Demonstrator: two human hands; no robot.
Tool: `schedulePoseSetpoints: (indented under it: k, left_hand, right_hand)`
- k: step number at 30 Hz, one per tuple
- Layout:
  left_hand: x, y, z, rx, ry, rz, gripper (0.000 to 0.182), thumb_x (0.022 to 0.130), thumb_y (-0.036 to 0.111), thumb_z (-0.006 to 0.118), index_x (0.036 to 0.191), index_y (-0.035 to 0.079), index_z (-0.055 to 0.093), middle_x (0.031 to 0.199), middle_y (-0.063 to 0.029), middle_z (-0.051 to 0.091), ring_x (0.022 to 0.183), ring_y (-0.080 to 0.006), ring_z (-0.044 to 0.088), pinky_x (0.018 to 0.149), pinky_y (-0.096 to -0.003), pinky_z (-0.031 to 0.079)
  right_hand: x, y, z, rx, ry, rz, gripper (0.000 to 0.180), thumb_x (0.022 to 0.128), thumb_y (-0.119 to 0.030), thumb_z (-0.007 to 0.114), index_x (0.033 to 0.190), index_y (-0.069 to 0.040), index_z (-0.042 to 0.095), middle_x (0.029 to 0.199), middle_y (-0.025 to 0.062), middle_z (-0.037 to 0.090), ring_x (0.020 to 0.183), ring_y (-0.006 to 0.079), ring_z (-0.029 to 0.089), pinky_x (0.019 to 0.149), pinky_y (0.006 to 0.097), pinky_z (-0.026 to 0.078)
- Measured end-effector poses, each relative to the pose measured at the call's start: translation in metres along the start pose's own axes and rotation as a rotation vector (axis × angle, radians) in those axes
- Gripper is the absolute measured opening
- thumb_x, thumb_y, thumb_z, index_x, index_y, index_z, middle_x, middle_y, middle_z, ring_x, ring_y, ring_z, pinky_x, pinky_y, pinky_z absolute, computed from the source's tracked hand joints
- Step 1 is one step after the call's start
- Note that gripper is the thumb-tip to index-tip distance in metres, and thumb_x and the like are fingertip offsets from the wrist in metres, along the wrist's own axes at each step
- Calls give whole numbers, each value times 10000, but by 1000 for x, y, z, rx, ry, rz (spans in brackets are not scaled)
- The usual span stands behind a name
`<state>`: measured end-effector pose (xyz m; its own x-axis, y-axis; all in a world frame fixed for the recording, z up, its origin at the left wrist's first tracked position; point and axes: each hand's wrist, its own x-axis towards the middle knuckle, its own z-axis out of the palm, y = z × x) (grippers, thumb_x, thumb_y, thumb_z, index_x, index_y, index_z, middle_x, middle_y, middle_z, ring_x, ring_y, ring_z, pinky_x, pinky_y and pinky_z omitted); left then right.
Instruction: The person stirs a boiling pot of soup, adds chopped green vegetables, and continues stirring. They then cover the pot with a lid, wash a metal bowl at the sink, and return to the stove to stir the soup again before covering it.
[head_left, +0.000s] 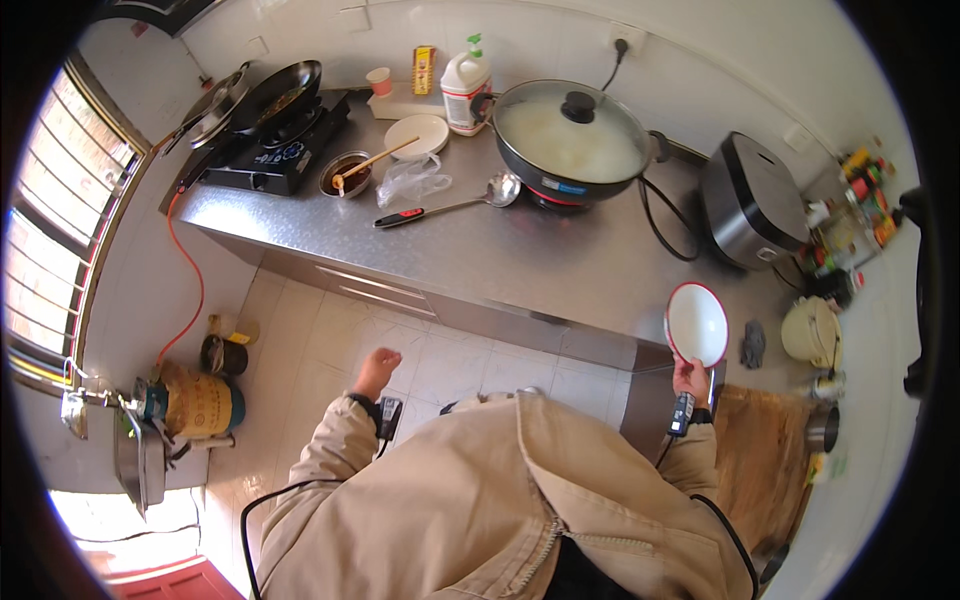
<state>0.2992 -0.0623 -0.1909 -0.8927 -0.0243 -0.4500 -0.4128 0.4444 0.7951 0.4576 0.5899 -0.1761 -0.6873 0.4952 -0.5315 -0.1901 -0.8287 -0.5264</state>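
My right hand (691, 380) grips the near rim of a white enamel bowl with a red edge (697, 325). The bowl is tilted, its inside facing me, at the counter's front edge on the right. To the left, my left hand (377, 372) hangs over the floor with its fingers curled and nothing visible in it. A wide electric pan (555, 176) under a glass lid (525, 124) stands at the back of the counter, pale contents showing through. In front of it lies a ladle (450, 210) with a black and red handle.
A steel bowl of dark sauce with a brush (345, 176), a plastic bag (412, 180) and a white plate (417, 136) sit left of the pan. A wok (285, 97) rests on a gas stove (270, 161). Rightward are a rice cooker (750, 202) and a wooden board (761, 457).
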Motion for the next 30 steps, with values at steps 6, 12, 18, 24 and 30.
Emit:
schedulePoseSetpoints:
  k: [6, 12, 18, 24, 30]
  left_hand:
    - [98, 99, -4, 447, 355, 501, 341, 717, 85, 624, 1049, 75, 548, 1052, -182, 553, 983, -368, 516, 840, -418, 427]
    - [200, 161, -15, 836, 506, 454, 527, 712, 128, 630, 1213, 99, 469, 1191, -116, 495, 1136, -316, 427, 967, -420, 348]
    - [222, 181, -29, 1023, 17, 296, 389, 721, 219, 642, 1051, 55, 516, 991, -178, 595, 917, -355, 575, 763, -452, 469]
    - [172, 167, -61, 608, -547, 285, 343, 755, 300, 621, 910, 0, 562, 772, -209, 607, 765, -329, 602, 681, -394, 465]
    - [99, 203, -107, 380, -423, 295, 265, 783, 229, 618, 904, 11, 526, 665, -159, 546, 611, -272, 527, 595, -375, 416]
  right_hand:
    - [22, -16, 20, -86, 104, -140, 310, 891, -293, 544, 1012, -8, 537, 855, 81, 612, 732, 146, 586, 620, 234, 522]
    - [-29, 52, 94, -280, 208, 167, 322, 904, -354, 500, 1064, -77, 537, 916, 56, 608, 737, 140, 579, 629, 223, 505]
    - [-40, 120, 233, -663, -130, 339, 252, 911, -231, 487, 1086, -56, 536, 917, 71, 609, 756, 145, 592, 657, 253, 489]
    - [-17, 209, 350, -823, -499, 683, 283, 928, -235, 469, 1116, -31, 525, 958, 80, 611, 813, 154, 600, 707, 265, 499]
    - [-20, 304, 433, -1057, -872, 952, 438, 913, -318, 497, 1247, -41, 435, 1086, 63, 557, 890, 130, 558, 739, 246, 460]
